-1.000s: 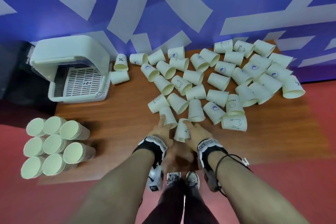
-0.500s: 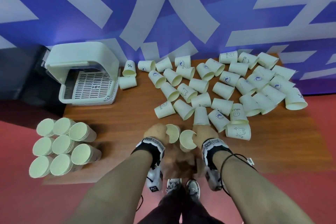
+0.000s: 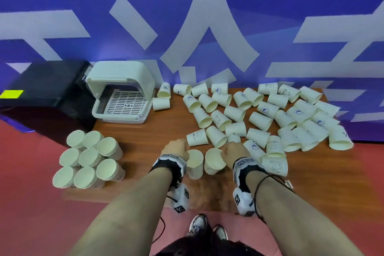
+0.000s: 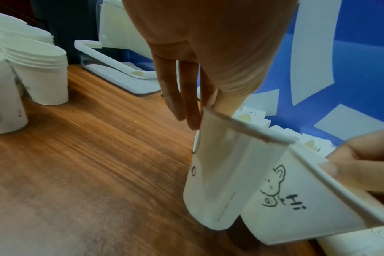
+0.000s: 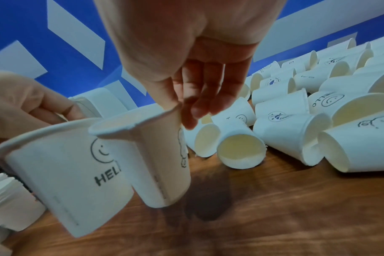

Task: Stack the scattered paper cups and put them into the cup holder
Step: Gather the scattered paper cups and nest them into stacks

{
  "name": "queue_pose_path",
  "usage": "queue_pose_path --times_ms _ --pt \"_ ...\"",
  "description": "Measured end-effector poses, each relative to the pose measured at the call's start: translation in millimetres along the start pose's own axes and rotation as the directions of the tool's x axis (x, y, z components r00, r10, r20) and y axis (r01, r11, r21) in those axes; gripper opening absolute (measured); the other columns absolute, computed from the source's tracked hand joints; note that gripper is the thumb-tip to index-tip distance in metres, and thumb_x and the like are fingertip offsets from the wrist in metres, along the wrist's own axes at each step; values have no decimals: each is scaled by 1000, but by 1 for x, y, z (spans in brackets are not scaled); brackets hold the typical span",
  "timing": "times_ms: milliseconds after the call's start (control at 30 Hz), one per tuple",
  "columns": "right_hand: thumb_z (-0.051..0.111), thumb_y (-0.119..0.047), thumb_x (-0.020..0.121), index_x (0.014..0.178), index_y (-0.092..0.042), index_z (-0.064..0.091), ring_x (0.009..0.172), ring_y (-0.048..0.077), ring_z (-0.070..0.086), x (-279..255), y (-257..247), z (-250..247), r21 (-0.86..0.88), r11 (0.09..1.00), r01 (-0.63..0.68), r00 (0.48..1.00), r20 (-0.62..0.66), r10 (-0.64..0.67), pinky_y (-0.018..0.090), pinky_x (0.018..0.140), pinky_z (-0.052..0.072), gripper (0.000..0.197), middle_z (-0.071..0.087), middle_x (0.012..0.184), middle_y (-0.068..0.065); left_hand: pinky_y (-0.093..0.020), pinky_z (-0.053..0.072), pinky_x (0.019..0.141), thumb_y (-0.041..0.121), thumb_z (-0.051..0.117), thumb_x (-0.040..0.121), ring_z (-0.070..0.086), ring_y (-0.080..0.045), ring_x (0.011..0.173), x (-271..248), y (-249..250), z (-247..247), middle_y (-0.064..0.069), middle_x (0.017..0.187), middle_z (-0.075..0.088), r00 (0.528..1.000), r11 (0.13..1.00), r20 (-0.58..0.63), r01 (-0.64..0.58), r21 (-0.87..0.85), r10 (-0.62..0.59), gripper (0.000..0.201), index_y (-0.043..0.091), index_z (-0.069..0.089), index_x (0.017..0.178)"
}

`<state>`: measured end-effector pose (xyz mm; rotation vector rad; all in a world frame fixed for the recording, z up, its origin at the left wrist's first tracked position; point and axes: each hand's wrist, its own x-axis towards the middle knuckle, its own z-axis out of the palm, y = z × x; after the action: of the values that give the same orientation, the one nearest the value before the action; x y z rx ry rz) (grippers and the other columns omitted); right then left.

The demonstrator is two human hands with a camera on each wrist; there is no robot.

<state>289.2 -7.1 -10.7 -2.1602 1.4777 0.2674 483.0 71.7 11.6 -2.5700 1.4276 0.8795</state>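
Note:
My left hand (image 3: pixel 176 148) pinches the rim of a white "HELLO" paper cup (image 3: pixel 195 164), held mouth up just above the wooden table (image 3: pixel 145 137). My right hand (image 3: pixel 234 149) pinches the rim of a bear-printed "Hi" cup (image 3: pixel 214 161) beside it, and the two cups touch. The left wrist view shows the left fingers (image 4: pixel 193 117) on the HELLO cup (image 4: pixel 219 181). The right wrist view shows the right fingers (image 5: pixel 186 114) on the bear cup (image 5: pixel 160 164). Many scattered cups (image 3: pixel 259 114) lie on their sides behind. The white cup holder (image 3: pixel 122 91) stands open at the back left.
Several stacks of nested cups (image 3: pixel 89 158) stand at the table's front left corner. A black box (image 3: pixel 41 91) sits left of the holder. A blue and white wall (image 3: pixel 207 27) backs the table. Bare wood (image 3: pixel 135 131) lies between the stacks and the loose cups.
Each hand has picked one cup off the near edge of the pile, turned it mouth up and drawn it toward me. The head view has tilted upward.

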Motion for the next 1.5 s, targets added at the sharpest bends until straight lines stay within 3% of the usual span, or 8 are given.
queue_pose_path --times_ms 167,433,500,633,867,1000,1133,1500 --pt "57 -31 90 96 -17 64 94 25 63 -1 -16 6 -15 998 54 998 30 -54 31 79 52 17 67 98 6 -26 52 65 20 62 79 69 -25 84 -18 -25 -6 -6 91 73 995 991 7 96 -98 -96 13 17 73 86" --pt "49 -28 95 89 -8 65 88 28 64 -7 -89 6 27 988 155 988 -12 -154 28 65 45 27 70 95 11 -27 46 68 27 68 84 63 -22 82 -36 -97 -42 -8 99 73 953 955 -150 234 -183 -262 21 13 75 98" --pt "51 -27 95 98 -11 70 92 28 65 -9 -114 8 51 985 165 986 -30 -164 29 68 48 26 70 101 10 -27 46 66 24 67 84 66 -23 81 -40 -119 -56 -8 95 74 945 954 -173 250 -166 -278 18 11 75 93" --pt "54 -28 92 84 -24 66 81 22 63 -11 -170 14 87 983 160 986 -52 -156 28 67 50 15 70 95 4 -29 46 66 29 65 82 58 -21 74 -39 -176 -73 -6 89 71 946 957 -207 211 -198 -251 19 12 72 90" --pt "53 -28 94 97 -19 71 83 24 62 -18 -303 31 122 985 123 986 -130 -107 28 68 48 20 69 95 5 -29 48 63 20 57 78 60 -27 70 -43 -289 -118 -6 71 65 929 936 -298 113 -334 -218 15 10 66 71" --pt "51 -30 95 99 -14 70 89 27 64 -25 -376 51 78 977 199 972 -139 -187 30 71 48 25 69 98 9 -29 51 66 22 58 77 65 -30 76 -54 -360 -136 -7 78 69 907 880 -293 150 -450 -304 10 17 67 78" --pt "50 -24 94 98 -13 70 86 27 64 -24 -426 63 59 964 258 958 -141 -248 33 73 54 23 69 94 9 -30 55 67 17 56 75 66 -28 73 -59 -411 -144 -6 74 71 871 825 -306 175 -537 -384 13 14 62 65" --pt "52 -22 94 97 -11 69 84 28 66 13 -455 89 -18 975 221 974 -41 -221 37 75 58 21 70 93 11 -32 53 62 10 52 77 58 -30 62 -38 -442 -132 -10 69 66 855 779 -237 263 -569 -462 18 13 58 60"
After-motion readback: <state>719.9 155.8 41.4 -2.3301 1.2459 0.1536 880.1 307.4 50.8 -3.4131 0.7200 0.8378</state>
